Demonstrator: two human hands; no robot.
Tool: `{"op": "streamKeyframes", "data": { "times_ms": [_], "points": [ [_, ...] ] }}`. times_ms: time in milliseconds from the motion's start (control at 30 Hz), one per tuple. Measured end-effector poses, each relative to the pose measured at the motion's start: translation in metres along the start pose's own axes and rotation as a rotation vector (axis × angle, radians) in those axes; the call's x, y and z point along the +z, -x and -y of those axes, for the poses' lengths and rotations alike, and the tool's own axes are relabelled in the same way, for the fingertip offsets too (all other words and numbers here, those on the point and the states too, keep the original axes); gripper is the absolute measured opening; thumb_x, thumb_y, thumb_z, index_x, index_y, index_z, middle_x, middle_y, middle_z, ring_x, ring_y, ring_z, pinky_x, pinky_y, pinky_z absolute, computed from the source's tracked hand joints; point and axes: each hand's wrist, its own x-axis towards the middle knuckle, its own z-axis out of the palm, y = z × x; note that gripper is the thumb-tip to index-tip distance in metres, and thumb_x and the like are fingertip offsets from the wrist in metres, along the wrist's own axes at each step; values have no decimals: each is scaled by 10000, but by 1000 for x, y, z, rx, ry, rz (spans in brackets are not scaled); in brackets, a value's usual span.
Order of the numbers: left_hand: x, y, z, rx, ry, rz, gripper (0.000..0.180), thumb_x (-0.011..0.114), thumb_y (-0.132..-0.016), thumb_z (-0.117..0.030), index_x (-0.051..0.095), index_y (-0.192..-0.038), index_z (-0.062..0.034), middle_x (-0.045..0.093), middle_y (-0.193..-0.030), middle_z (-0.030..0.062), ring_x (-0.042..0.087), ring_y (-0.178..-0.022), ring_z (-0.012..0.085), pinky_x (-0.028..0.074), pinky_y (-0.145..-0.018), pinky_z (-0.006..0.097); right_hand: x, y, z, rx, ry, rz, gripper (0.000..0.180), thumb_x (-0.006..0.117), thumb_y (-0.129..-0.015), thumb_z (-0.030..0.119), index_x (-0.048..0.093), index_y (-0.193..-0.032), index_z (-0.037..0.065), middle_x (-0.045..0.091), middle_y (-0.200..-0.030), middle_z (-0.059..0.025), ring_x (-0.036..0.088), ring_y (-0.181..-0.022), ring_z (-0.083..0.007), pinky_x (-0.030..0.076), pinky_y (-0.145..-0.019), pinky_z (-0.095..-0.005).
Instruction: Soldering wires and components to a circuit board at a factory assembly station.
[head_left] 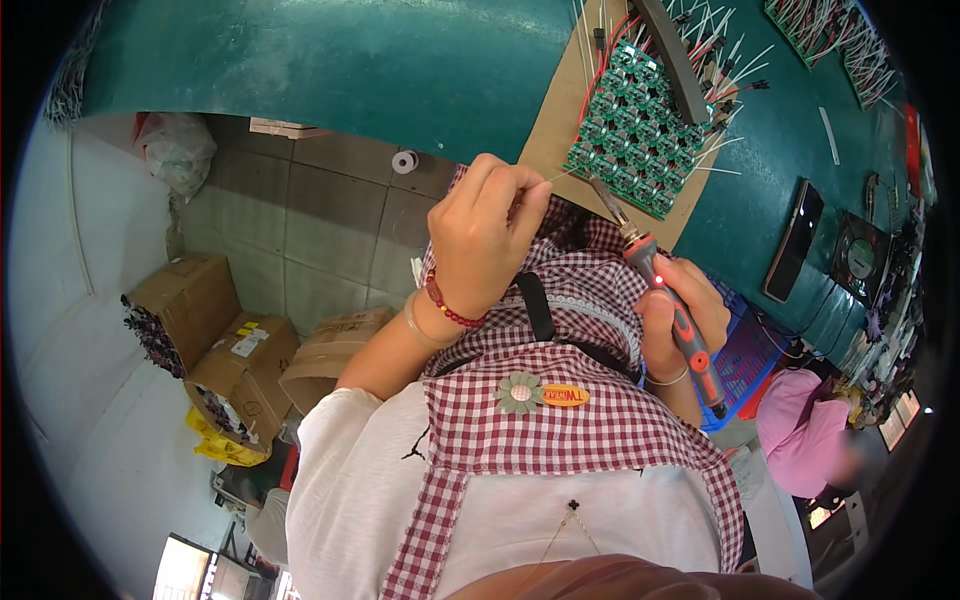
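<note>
My left hand (485, 235), with a red bead bracelet on the wrist, pinches a thin pale solder wire (562, 176) that reaches toward the near edge of a green panel of small circuit boards (630, 130). My right hand (690, 300) grips a soldering iron (684, 330) with a red and grey handle and a lit red light. Its metal tip points up at the panel's lower edge, close to the wire's end. The panel lies on a brown board (560, 110) on the green table (400, 60). I wear a red checked apron.
A black bar (675, 60) and loose red and white leads lie by the panel. A dark phone (793, 240) rests at the right, a blue basket (750, 355) below it. Cardboard boxes (185, 300) stand on the floor at left. A person in pink (800, 420) sits at right.
</note>
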Motion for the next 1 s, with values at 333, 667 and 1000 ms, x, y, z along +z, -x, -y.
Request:
{"op": "streamKeyframes", "data": {
  "times_ms": [333, 667, 1000],
  "points": [
    [0, -1, -3, -12, 6, -7, 113, 705, -781, 28, 596, -780, 1, 575, -723, 52, 543, -555, 112, 445, -494, 237, -9, -11, 10, 61, 24, 31, 249, 638, -781, 6, 629, -1004, -104, 555, -611, -90, 487, -489, -157, 363, -452, -274],
    [12, 5, -8, 12, 8, 11, 133, 726, -764, -46, 593, -770, -56, 543, -707, 39, 528, -521, 166, 404, -445, 294, -13, 9, -1, 179, -19, -122, 234, 649, -802, 66, 629, -995, -64, 530, -615, -69, 461, -509, -123, 329, -462, -251],
    [13, 2, -9, 30, -28, -8, 111, 712, -777, 11, 604, -775, -15, 567, -709, 48, 555, -537, 119, 437, -470, 249, -7, 11, -4, 132, -29, -76, 237, 664, -786, 32, 627, -999, -63, 542, -619, -72, 461, -492, -133, 341, -457, -256]
  ]
}}
